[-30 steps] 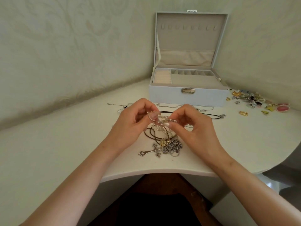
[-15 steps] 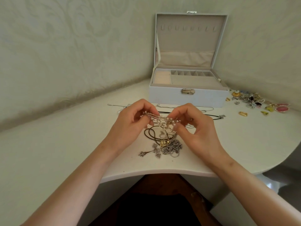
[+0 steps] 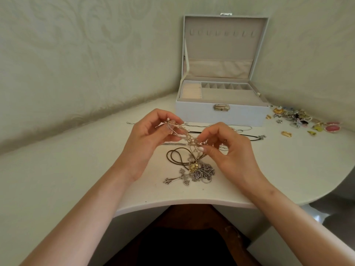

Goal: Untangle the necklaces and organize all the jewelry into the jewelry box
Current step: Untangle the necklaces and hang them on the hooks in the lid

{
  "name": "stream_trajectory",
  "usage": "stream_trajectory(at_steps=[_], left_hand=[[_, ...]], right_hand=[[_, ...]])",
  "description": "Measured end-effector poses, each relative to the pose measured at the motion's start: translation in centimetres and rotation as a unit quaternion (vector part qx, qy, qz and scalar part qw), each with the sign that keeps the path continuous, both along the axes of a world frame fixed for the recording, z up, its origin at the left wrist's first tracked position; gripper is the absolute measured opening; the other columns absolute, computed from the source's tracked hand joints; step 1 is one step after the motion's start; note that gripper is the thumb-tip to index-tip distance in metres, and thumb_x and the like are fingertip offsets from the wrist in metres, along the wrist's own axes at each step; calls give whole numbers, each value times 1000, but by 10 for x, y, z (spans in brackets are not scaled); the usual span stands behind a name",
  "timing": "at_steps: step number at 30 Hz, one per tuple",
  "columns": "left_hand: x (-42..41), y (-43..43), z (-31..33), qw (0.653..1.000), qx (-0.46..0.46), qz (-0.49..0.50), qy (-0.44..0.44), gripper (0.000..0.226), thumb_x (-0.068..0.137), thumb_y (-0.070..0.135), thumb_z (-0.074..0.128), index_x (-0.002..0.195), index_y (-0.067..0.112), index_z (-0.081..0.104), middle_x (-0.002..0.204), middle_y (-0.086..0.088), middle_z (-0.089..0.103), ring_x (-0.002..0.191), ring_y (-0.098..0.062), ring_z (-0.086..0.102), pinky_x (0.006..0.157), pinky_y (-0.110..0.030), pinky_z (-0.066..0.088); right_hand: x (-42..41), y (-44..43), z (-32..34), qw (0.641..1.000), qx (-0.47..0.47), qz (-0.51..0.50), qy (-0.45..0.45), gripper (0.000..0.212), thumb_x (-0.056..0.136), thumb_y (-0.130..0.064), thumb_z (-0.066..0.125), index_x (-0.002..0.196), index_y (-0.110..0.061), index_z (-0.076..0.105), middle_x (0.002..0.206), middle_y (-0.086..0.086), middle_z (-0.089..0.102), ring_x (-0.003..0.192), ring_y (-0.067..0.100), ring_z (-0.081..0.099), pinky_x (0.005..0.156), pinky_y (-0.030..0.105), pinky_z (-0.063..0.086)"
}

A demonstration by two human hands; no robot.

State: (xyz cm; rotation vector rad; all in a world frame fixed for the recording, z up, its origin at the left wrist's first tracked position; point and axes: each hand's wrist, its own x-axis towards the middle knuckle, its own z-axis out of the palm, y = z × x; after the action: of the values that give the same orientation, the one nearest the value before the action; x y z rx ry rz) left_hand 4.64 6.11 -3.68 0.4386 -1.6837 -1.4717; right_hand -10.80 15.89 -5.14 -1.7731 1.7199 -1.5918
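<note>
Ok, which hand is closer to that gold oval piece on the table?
Right. The right hand sits left of the gold oval piece, not touching it; the left hand is farther left, across the necklace tangle both hands pinch.

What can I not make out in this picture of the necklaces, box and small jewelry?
Head view: how many strands the tangled necklaces hold; too fine, and the fingers of the left hand and right hand, pinching them, cover parts.
Head view: the floors of the small compartments in the jewelry box; their own walls hide them.
Head view: single pieces in the pile of small jewelry; too small and blurred.
</note>
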Motion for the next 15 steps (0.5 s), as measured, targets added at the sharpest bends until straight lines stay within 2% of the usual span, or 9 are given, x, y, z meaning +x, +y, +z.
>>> stream_trajectory(at_steps=[2,4,7,10,13,15], left_hand=[[1,1,1,999,25,-18,16,12,85,13,52,93,8,60,91,1,71,91,-17,68,76,-23,53],[1,1,2,999,32,-25,20,13,84,14,53,93,6,59,98,-3,70,97,-22,68,79,-26,54],[0,2,1,999,26,-25,5,15,81,18,57,89,4,57,106,-6,68,100,-23,67,86,-32,54],[1,1,1,1000,18,-17,4,15,79,19,59,84,6,57,103,-1,69,98,-22,68,90,-34,53],[1,2,2,1000,18,-16,15,18,78,21,59,86,5,57,100,-1,70,96,-23,69,88,-32,53],[1,2,2,1000,16,-19,11,23,78,22,59,90,2,57,101,-3,70,95,-22,69,88,-32,53]], right_hand=[[0,1,0,1000,-2,13,10,45,77,13,66,86,-30,58,90,-13,64,75,3,56,73,16,45],[0,1,1,1000,5,23,-3,44,77,12,66,88,-30,58,91,-13,65,77,8,59,75,19,48],[2,3,2,999,7,37,-23,35,79,6,67,88,-26,58,89,-11,66,69,15,62,72,24,50],[1,4,3,999,14,44,-27,35,81,8,58,89,-26,56,86,-9,66,65,14,65,74,26,50],[0,3,1,999,42,25,-9,38,80,12,58,87,-25,54,84,-9,65,68,12,60,66,27,47],[-2,3,1,998,58,-1,17,37,78,10,61,83,-26,53,81,-10,63,69,8,55,61,20,42]])
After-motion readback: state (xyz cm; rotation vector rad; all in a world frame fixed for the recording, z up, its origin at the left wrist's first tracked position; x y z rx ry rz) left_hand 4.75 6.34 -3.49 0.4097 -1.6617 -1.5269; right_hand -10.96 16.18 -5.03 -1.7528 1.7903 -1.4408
